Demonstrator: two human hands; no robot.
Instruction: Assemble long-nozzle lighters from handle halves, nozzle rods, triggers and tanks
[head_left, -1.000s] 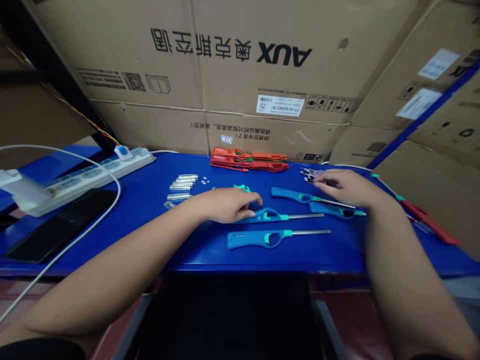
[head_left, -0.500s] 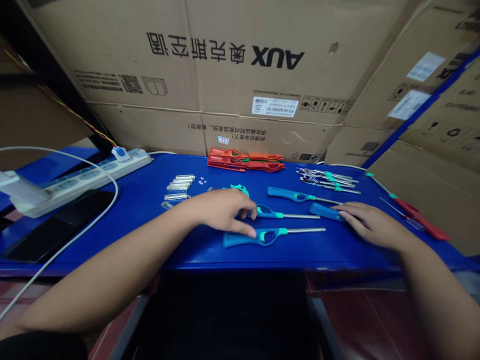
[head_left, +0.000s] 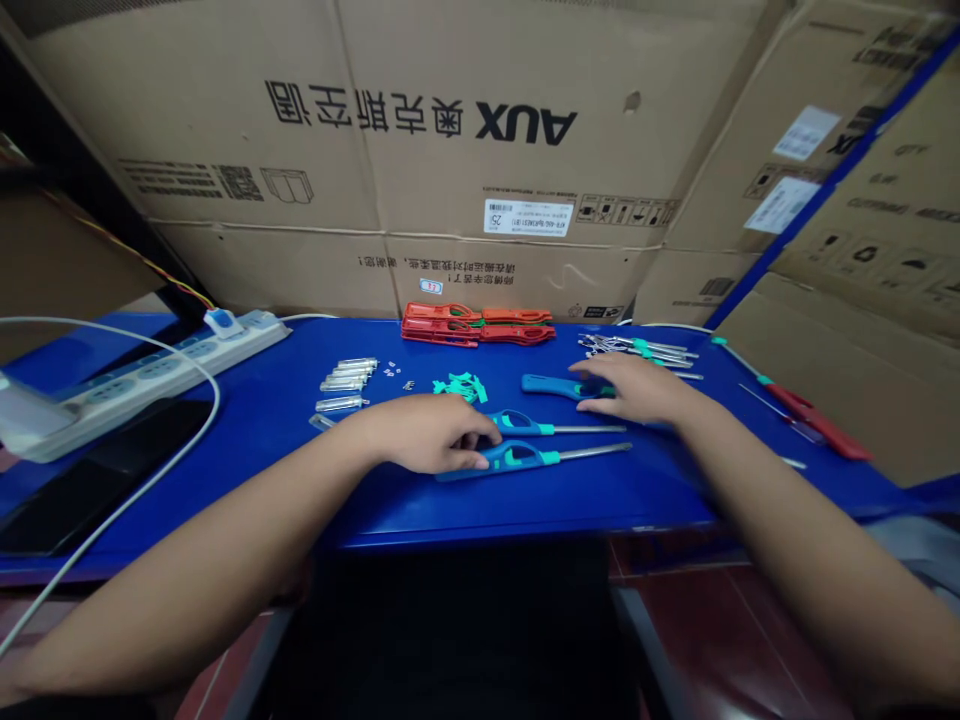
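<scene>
My left hand (head_left: 431, 432) is closed over the handle end of the nearest blue utility lighter (head_left: 517, 456), whose metal tube points right. A second blue lighter (head_left: 517, 422) lies just behind it, its handle end partly hidden by that hand. My right hand (head_left: 641, 388) is over a third blue lighter (head_left: 547, 384) farther back. Its thumb and fingers are apart on either side of that handle, and the tube is hidden under the hand. A metal tip (head_left: 793, 463) shows to the right of my right forearm.
Small green parts (head_left: 461, 386), clear fuel tanks (head_left: 349, 375) and red handle shells (head_left: 476, 325) lie on the blue table. Metal tubes with wires (head_left: 645, 350) are behind my right hand. A red lighter (head_left: 817, 420) lies right; a power strip (head_left: 172, 370) and black phone (head_left: 105, 475) are left.
My right hand has left the blue lighter it held at the right and moved left over the farthest one. The nearest lighter has turned slightly under my left hand. The view has shifted.
</scene>
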